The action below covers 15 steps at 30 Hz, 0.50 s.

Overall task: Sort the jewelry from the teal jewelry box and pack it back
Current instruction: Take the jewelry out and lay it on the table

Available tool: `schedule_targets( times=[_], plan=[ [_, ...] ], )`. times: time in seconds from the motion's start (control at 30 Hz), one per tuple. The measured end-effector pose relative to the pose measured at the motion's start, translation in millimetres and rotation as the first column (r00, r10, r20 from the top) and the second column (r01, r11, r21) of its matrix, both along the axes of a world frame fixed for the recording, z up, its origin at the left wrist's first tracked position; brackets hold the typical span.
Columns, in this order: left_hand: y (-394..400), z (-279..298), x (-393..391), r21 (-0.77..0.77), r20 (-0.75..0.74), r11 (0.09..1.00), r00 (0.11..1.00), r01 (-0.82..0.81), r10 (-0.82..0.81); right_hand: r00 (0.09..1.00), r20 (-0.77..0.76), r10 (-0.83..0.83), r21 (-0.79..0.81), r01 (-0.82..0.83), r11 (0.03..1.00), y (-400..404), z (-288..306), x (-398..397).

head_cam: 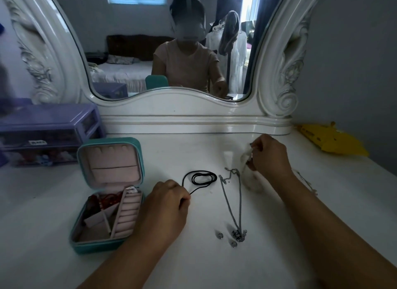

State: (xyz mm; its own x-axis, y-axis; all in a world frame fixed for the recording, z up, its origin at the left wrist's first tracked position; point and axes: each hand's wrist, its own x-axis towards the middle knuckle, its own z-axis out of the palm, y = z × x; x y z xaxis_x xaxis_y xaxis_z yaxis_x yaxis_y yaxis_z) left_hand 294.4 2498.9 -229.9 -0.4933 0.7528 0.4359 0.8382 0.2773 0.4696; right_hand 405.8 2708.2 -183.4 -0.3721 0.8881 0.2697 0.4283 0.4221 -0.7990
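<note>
Black cord (198,178) lay coiled just beyond the left hand (165,205), its tail pinched there; right hand (268,157) gripped a pale pouch (247,159).

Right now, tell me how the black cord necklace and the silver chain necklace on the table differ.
The black cord necklace is coiled in loops; the silver chain necklace lies stretched out long. The cord is plain and dark; the chain is shiny, with a charm cluster at its near end. The left hand pinches the cord's end; nothing touches the chain. Both lie on the white table.
</note>
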Motion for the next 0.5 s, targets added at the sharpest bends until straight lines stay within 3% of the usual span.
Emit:
schedule_targets(
  times=[0.07,0.3,0.4,0.5],
  plan=[
    [-0.2,-0.5,-0.4,-0.003,-0.012,1.000,1.000,0.001,-0.001,0.991,-0.125,0.036,-0.090,-0.047,0.995,2.4,3.3,-12.7],
    [-0.1,0.2,-0.5,-0.032,0.002,0.999,1.000,-0.005,0.005,0.922,-0.208,0.326,-0.024,-0.338,0.941,-29.8,4.0,-58.0],
    [-0.5,1.4,1.0,-0.008,0.027,0.999,0.999,-0.031,0.031,0.859,-0.104,0.502,0.085,-0.495,0.865,-51.0,0.1,-69.6],
    [-0.4,3.4,2.5,0.014,0.063,0.996,0.994,-0.086,0.085,0.769,-0.026,0.639,0.097,-0.635,0.767,-64.8,-7.2,-72.6]
  ],
)
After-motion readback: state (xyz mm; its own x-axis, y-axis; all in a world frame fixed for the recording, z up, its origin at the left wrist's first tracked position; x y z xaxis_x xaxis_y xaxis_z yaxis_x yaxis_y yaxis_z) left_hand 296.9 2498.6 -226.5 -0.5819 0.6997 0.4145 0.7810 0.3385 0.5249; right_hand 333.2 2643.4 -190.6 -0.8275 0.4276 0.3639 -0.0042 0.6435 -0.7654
